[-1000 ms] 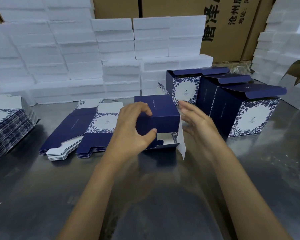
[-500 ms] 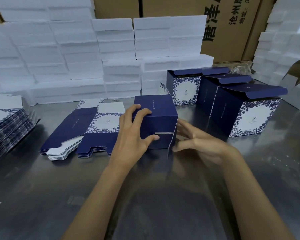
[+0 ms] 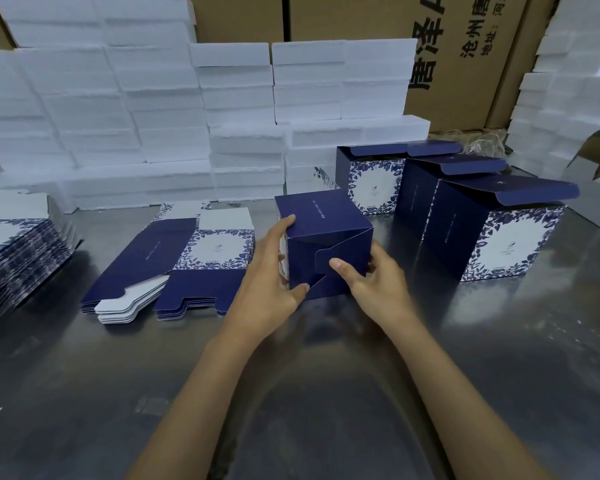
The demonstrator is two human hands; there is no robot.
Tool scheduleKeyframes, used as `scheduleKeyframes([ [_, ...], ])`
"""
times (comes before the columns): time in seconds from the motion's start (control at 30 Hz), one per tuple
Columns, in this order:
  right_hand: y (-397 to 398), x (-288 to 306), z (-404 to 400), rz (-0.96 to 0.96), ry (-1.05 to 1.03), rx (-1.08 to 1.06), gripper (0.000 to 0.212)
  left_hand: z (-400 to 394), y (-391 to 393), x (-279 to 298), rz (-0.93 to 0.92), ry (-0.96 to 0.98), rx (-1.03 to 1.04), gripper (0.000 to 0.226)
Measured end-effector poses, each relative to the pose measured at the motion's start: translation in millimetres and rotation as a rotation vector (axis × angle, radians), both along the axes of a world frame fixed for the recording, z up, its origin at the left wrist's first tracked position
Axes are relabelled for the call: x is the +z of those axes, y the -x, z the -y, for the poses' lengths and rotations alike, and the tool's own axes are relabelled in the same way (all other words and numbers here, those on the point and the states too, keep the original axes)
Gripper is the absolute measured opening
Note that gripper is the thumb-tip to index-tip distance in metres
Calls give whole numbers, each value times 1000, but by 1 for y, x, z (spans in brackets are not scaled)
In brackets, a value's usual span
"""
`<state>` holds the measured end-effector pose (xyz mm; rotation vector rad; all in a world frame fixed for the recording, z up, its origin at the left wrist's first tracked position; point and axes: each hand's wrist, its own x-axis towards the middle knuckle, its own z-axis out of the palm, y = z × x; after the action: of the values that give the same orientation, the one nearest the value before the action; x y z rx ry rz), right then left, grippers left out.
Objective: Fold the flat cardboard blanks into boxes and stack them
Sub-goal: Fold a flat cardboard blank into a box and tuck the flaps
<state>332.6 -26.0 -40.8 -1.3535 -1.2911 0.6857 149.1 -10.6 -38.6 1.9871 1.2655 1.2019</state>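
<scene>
A navy blue box (image 3: pixel 326 233) lies on its side on the steel table, its interlocking bottom flaps facing me. My left hand (image 3: pixel 269 271) grips its left side, fingers on the top edge and thumb at the lower front corner. My right hand (image 3: pixel 374 278) holds the right side, with the thumb pressing the rounded flap on the front face. A pile of flat blue-and-white blanks (image 3: pixel 174 261) lies just left of the box. Three folded boxes (image 3: pixel 492 233) with open lids stand at the right.
A second, thicker stack of flat blanks (image 3: pixel 18 251) sits at the table's left edge. White foam blocks (image 3: pixel 146 109) are piled along the back, with more at the far right. Brown cartons (image 3: pixel 458 53) stand behind. The steel table (image 3: pixel 291 393) stretches bare towards me.
The box's bottom flaps have gone from open with white insides showing to folded shut. My right hand moved from beside the box onto its front face, thumb on the rounded flap.
</scene>
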Motion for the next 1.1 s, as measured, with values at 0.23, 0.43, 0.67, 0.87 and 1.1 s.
scheduleKeyframes([
  [0.23, 2, -5, -1, 152, -32, -221, 31, 5, -5, 3, 23, 19, -16, 98],
  [0.43, 5, -4, 0, 194, -26, -269, 36, 7, -6, 5, 46, 56, -22, 97],
  [0.67, 3, 8, 5, -92, 40, -65, 30, 8, -7, 10, 283, 129, -35, 83],
  [0.87, -6, 22, 5, -442, 228, 67, 40, 3, -2, 22, 691, 292, 58, 45],
  [1.1, -8, 25, 1, -609, 124, 51, 26, -4, 6, 29, 953, 316, 142, 49],
])
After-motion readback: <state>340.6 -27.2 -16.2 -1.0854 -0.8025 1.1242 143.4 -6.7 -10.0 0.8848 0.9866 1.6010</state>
